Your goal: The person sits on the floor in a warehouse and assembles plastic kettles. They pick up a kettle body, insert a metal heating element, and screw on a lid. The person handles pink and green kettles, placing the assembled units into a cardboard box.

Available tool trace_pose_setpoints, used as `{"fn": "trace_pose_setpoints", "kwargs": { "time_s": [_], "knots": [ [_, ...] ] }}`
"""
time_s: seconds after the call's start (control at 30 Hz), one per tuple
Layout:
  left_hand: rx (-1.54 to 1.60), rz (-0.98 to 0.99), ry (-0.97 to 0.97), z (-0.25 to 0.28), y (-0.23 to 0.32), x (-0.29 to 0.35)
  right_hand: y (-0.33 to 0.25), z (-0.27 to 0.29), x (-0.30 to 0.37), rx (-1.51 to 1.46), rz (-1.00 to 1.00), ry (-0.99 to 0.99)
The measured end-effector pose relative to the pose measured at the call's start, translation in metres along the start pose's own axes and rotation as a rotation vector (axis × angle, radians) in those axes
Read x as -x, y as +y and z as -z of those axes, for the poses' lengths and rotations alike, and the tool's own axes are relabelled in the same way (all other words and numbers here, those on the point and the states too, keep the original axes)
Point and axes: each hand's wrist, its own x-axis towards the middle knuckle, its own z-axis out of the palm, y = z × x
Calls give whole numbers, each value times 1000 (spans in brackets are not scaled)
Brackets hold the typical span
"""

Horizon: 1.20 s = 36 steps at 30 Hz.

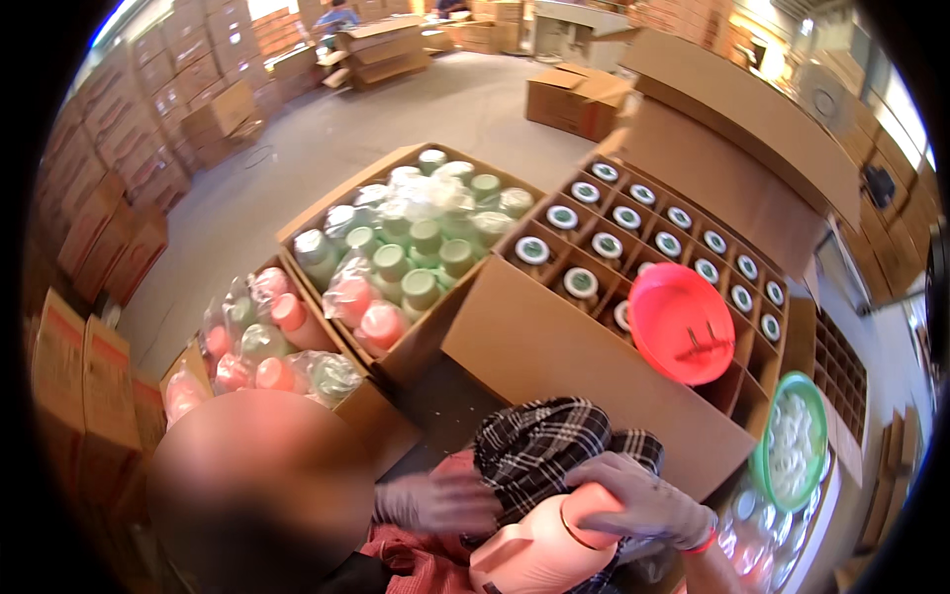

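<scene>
In front of me lies a tilted pink flask [539, 549] with a side handle and a pink cap. My right hand [638, 500], in a thin grey glove with a red band at the wrist, is closed round that cap. My left hand [440, 503], also gloved, is beside the flask, over reddish cloth [455, 470]; motion smears its fingers. Black-and-white plaid cloth [544, 436] lies just beyond both hands. A large blurred rounded shape [267, 485] covers the lower left and hides what is behind it.
A divided carton [594, 366] holds bottles with white-rimmed tops; a pink basin [643, 342] rests on it. Right of it is a green basin [760, 460] of small clear pieces. Left, an open carton [317, 307] contains green and pink flasks, some in plastic. Stacked cartons [129, 129] line the wall.
</scene>
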Motion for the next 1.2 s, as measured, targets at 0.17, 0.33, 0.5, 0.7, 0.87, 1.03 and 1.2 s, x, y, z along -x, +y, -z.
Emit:
{"fn": "trace_pose_setpoints", "kwargs": {
  "time_s": [0.17,0.33,0.5,0.7,0.87,1.03,1.2],
  "knots": [
    [-199,823,582,42,-122,60,19,38,-4,-289,56,-208],
    [-118,1079,869,30,-198,129,-14,32,-29,145,-206,-70],
    [-375,1241,1009,29,-282,247,-2,50,-50,-159,-41,-75],
    [-456,2201,516,57,-308,400,68,47,-35,-114,-458,308],
    [-257,2136,366,47,-341,462,85,39,-52,-317,-476,445],
    [-184,1549,1160,52,-354,417,65,45,-73,-294,-484,352],
    [414,872,1084,61,-271,192,48,40,-145,-192,-203,374]
  ]
}}
